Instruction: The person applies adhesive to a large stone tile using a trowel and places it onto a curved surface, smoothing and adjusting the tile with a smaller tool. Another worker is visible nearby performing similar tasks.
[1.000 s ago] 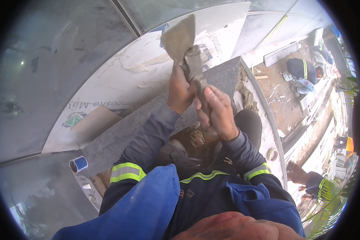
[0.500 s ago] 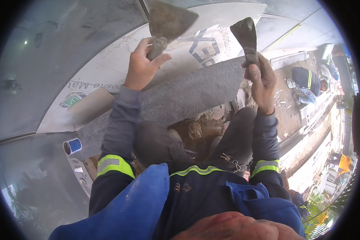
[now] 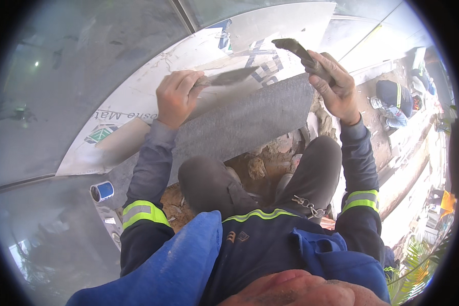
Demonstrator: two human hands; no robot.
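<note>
1. Two scrapers are up in the air, well apart: the left hand (image 3: pixel 177 97) is closed round the handle of the wide scraper (image 3: pixel 234 76), the right hand (image 3: pixel 336 86) round that of the narrow scraper (image 3: pixel 293 48).
2. Half a second ago both blades pointed upward, faces broad to view; now they have swung inward, nearly edge-on, which leaves their faces harder to judge.
3. Both blades look dull and grey-brown, the narrow one dark and seemingly curved.
4. Nearer the knees lies a long, speckled grey slab (image 3: pixel 250 120); beyond it, a smooth white board (image 3: pixel 301 25) with a curved edge.
</note>
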